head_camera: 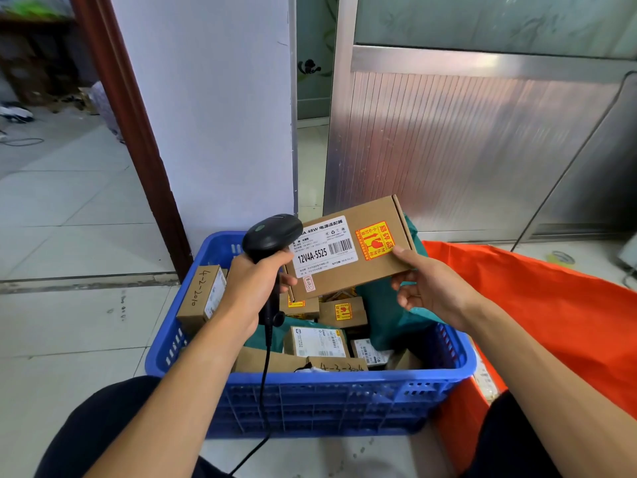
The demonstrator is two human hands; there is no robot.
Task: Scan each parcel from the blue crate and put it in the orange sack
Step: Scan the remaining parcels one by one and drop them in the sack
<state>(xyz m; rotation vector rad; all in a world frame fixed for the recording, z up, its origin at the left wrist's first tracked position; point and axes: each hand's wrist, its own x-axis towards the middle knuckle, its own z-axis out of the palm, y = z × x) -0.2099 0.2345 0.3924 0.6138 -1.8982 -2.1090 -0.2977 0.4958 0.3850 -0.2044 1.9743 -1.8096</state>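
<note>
I'm at the scanning step: my left hand (pixel 256 281) grips the scanner (pixel 272 236) beside the label, my right hand (pixel 427 288) pinches the parcel (pixel 348 250) above the blue crate (pixel 310 401). Next, I judge, it goes right into the orange sack (pixel 551 305).

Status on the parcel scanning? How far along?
Done: cannot tell; the orange sack's inside is mostly hidden. In hand: left hand grips the scanner, right hand holds a cardboard box, label up, over the blue crate. Left: many parcels lie in the crate.
</note>
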